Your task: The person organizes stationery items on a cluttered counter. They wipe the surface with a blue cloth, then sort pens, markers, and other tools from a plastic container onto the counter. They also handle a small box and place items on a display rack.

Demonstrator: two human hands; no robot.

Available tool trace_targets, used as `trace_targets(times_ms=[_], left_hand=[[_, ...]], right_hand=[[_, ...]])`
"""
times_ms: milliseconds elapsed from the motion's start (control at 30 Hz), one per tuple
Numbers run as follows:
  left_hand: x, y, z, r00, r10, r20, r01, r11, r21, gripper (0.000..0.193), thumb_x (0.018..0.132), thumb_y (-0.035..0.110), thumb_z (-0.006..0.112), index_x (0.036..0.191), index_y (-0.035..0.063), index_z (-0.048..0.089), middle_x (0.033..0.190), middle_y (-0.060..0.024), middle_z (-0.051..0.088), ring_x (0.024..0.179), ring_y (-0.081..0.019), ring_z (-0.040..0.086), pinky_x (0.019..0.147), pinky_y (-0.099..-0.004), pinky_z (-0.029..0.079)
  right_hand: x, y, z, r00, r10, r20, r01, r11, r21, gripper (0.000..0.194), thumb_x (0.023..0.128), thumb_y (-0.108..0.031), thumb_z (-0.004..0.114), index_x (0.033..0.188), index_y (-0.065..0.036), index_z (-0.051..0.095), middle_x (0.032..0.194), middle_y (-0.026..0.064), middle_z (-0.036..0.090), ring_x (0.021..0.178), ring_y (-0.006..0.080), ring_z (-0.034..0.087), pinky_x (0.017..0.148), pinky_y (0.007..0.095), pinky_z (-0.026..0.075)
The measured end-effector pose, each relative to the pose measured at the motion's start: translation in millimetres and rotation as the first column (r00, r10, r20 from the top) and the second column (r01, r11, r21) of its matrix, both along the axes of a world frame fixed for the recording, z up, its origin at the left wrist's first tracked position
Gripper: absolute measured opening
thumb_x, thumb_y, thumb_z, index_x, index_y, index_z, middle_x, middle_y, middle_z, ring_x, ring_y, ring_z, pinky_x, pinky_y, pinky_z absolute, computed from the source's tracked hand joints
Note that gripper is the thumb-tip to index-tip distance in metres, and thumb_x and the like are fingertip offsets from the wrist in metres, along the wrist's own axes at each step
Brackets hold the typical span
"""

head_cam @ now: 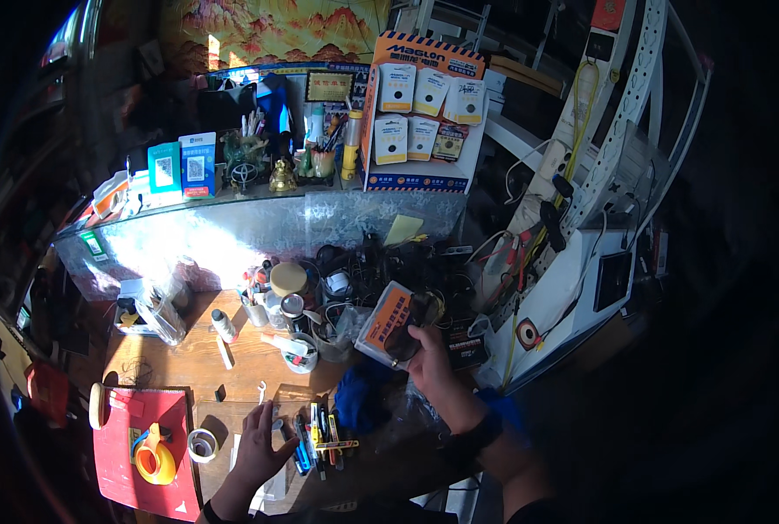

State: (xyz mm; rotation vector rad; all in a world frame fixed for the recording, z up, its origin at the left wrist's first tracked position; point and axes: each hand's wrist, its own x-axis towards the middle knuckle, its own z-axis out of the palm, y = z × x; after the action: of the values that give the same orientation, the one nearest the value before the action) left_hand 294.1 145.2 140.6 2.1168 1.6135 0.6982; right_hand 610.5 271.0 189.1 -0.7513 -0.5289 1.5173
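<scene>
My right hand (432, 363) grips a flat clear plastic case (383, 324) by its near right edge, thumb on top. The case has an orange printed label and is tilted above the cluttered right side of the desk. My left hand (263, 439) is low over the wooden desk, fingers apart, with nothing in it. Just right of it lies a bunch of utility knives and pens (315, 439). Beyond its fingertips is a small white wrench-shaped piece (262, 391). A bunched blue cloth (361, 396) lies between my two hands.
A red board (118, 452) on the left carries an orange tape dispenser (155, 462), with a tape roll (202, 445) beside it. Cups of tools (299, 357) and tangled black cables (409, 272) fill the back. A battery display (422, 118) stands on the ledge; a white metal rack (599, 157) rises right.
</scene>
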Motion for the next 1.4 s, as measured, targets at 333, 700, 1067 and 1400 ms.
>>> trace_targets(times_ms=[333, 700, 1067, 1400], left_hand=[[-44.0, -74.4, -128.0, 0.847, 0.407, -0.341, -0.472, 0.872, -0.130, 0.092, 0.069, 0.035, 0.071, 0.138, -0.0020, 0.022, 0.140, -0.0254, 0.024, 0.127, -0.0438, 0.025, 0.105, -0.0521, 0.021], [-29.6, -57.1, -109.5, 0.833, 0.461, -0.305, -0.493, 0.870, -0.032, 0.085, 0.066, 0.024, 0.068, 0.137, 0.0042, 0.027, 0.139, -0.0231, 0.029, 0.123, -0.0442, 0.031, 0.101, -0.0533, 0.026], [-31.8, -44.8, -108.4, 0.829, 0.436, -0.349, -0.489, 0.869, -0.075, 0.084, 0.066, 0.023, 0.067, 0.137, 0.0043, 0.027, 0.139, -0.0231, 0.029, 0.123, -0.0442, 0.031, 0.101, -0.0533, 0.026], [-33.7, -43.7, -109.8, 0.828, 0.430, -0.360, -0.491, 0.866, -0.093, 0.084, 0.065, 0.022, 0.067, 0.137, 0.0044, 0.027, 0.139, -0.0231, 0.029, 0.122, -0.0441, 0.032, 0.101, -0.0533, 0.026]], right_hand=[[109.0, 248.7, 128.8, 0.844, -0.420, 0.332, 0.362, 0.905, 0.225, 0.067, 0.069, -0.023, 0.072, 0.126, -0.015, 0.037, 0.118, 0.0087, 0.048, 0.104, 0.0262, 0.051, 0.068, 0.0493, 0.045], [107.9, 383.1, 120.9, 0.739, -0.630, 0.237, 0.662, 0.744, -0.088, 0.069, 0.072, -0.035, 0.069, 0.128, -0.003, 0.045, 0.127, 0.0178, 0.047, 0.116, 0.0350, 0.048, 0.090, 0.0602, 0.038], [131.6, 437.4, 126.9, 0.837, -0.383, 0.391, 0.469, 0.870, -0.152, 0.064, 0.078, -0.043, 0.062, 0.128, -0.009, 0.042, 0.130, 0.0153, 0.039, 0.116, 0.0366, 0.041, 0.088, 0.0606, 0.039], [131.1, 436.1, 115.1, 0.601, -0.438, 0.668, 0.557, 0.830, 0.043, 0.064, 0.085, -0.050, 0.052, 0.133, -0.009, 0.037, 0.134, 0.0167, 0.035, 0.117, 0.0400, 0.041, 0.080, 0.0589, 0.048]])
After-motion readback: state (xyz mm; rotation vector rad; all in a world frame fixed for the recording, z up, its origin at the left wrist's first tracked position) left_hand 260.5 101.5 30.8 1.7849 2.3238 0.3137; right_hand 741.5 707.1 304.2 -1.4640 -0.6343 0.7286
